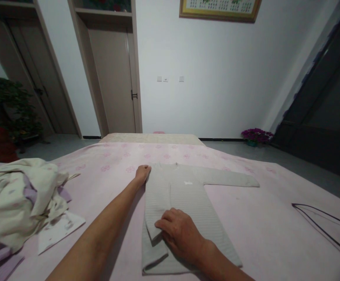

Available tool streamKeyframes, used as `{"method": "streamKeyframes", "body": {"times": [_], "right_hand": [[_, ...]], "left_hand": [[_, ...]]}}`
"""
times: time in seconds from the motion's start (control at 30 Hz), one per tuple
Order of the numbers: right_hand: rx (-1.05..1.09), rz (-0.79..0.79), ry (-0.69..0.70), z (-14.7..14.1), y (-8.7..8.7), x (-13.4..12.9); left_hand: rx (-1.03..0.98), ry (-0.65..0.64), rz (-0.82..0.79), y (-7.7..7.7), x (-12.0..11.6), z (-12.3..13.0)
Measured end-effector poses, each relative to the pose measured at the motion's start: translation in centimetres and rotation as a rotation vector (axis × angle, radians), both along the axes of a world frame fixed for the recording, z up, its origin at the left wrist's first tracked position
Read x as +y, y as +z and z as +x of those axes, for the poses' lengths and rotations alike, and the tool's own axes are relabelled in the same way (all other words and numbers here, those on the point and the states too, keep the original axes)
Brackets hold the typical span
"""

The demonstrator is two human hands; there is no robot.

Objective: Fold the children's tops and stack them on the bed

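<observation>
A pale grey ribbed long-sleeved shirt [187, 203] lies flat, its collar at the far end. One side and its sleeve are folded inward over the body, with the cuff near the hem. The other sleeve stretches out to the right. My left hand [143, 173] is closed on the shirt's folded edge by the shoulder, its fingertips partly hidden. My right hand [180, 234] rests palm down on the shirt beside the folded sleeve's cuff, fingers slightly bent and apart, holding nothing visible.
A pink flowered sheet [260, 218] covers the surface underneath. Crumpled cream and lilac clothes [20, 199] are heaped at the left, beside a white printed piece [61, 230]. A black hanger [319, 226] lies at the right. Beyond are a door [111, 78] and purple flowers [256, 135].
</observation>
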State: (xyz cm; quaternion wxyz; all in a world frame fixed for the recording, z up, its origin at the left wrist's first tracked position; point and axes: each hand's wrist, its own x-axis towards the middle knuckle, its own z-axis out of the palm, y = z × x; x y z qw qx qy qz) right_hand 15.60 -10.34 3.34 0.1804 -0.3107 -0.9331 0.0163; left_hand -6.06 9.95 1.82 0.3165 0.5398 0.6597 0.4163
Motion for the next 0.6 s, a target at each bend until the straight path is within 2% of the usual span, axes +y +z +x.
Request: {"method": "streamKeyframes", "body": {"times": [0.13,0.27,0.47,0.6], "right_hand": [[-0.002,0.168,0.063,-0.7,-0.5,0.0],[-0.039,0.250,0.109,-1.2,-0.3,-0.1],[-0.056,0.134,0.120,-0.8,-0.4,-0.1],[-0.024,-0.039,0.159,0.1,0.7,-0.2]], "left_hand": [[0.089,-0.019,-0.026,0.4,1.0,0.3],[0.192,-0.033,-0.034,-0.2,1.9,0.5],[0.375,0.016,0.016,-1.9,1.8,0.3],[0.424,0.041,0.056,-2.3,1.4,0.2]]}}
